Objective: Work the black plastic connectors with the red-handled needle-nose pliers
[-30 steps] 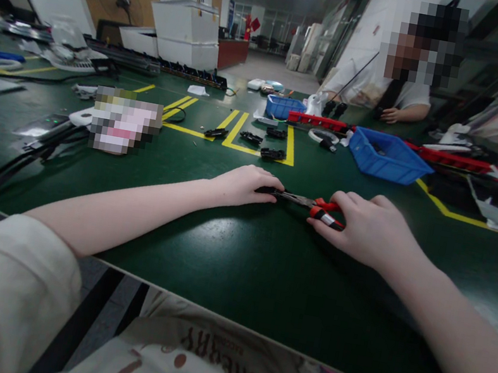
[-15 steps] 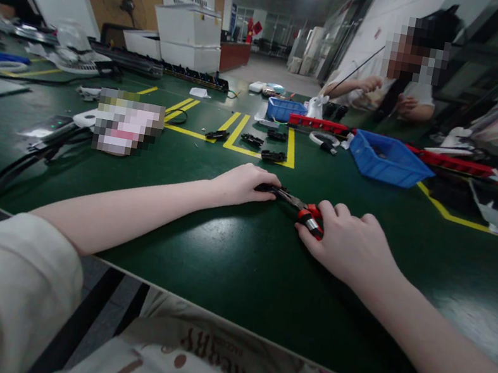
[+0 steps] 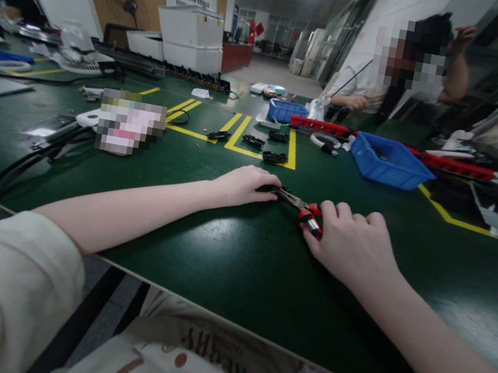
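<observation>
My left hand (image 3: 245,184) is closed on a small black part (image 3: 270,188), most of it covered by the fingers and thumb. Wrapped round the red and black handles of long-nose pliers (image 3: 312,222) is my right hand (image 3: 349,243). The pliers' narrow metal jaws point left and meet the right end of the black part; whether they grip it I cannot tell. Beyond my hands, several similar black parts (image 3: 275,158) lie on the green table (image 3: 218,252), some inside a yellow tape outline.
A blue bin (image 3: 390,163) stands to the right, with a smaller blue bin (image 3: 286,111) farther back. Red strips (image 3: 457,167) lie behind them. On the left are black cables (image 3: 14,174) and a pink, blurred-out object (image 3: 127,126). A person (image 3: 409,67) sits across the table.
My hands and the pliers keep nearly the same pose, the right hand's grip shifting slightly. Across the table, the person has raised one hand to the head. The view has shifted a little.
</observation>
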Demonstrator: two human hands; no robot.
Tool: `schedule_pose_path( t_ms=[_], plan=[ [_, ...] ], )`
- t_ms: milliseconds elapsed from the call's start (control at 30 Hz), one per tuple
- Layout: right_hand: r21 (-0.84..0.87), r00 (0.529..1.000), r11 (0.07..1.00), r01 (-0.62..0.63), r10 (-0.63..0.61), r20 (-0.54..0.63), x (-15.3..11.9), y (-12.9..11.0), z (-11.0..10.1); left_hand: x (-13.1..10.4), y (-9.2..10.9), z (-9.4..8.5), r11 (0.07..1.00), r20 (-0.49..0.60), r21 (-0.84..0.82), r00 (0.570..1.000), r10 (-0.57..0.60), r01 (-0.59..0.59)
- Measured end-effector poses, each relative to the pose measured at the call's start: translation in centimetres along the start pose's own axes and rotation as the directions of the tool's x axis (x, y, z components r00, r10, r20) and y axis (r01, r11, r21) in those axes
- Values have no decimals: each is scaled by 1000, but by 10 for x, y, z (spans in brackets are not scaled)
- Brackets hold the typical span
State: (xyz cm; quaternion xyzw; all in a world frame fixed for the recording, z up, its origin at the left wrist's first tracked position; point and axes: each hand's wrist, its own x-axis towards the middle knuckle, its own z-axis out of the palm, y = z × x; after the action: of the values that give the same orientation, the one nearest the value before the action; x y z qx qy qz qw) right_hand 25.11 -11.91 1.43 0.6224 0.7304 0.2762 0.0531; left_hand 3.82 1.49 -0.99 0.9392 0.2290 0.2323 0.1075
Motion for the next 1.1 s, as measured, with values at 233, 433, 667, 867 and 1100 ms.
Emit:
schedule_pose_path(
  t_ms=[233,433,667,867,1100],
  plan=[
    [121,990,993,-13,-4,142,6,5,2,0,-6,5,997,-40,-45,998,57,-59],
    [270,941,957,-106,8,339,13,12,-5,0,-7,6,996,-32,-54,997,72,-73],
    [334,894,917,-217,49,446,18,18,-11,0,-1,1,999,25,-41,999,31,-30],
    [366,899,903,-222,44,436,17,22,-9,1,0,-1,998,42,-44,998,46,-44],
    [324,969,939,-120,41,243,16,30,3,2,0,-3,999,69,-24,997,40,-39]
  ],
)
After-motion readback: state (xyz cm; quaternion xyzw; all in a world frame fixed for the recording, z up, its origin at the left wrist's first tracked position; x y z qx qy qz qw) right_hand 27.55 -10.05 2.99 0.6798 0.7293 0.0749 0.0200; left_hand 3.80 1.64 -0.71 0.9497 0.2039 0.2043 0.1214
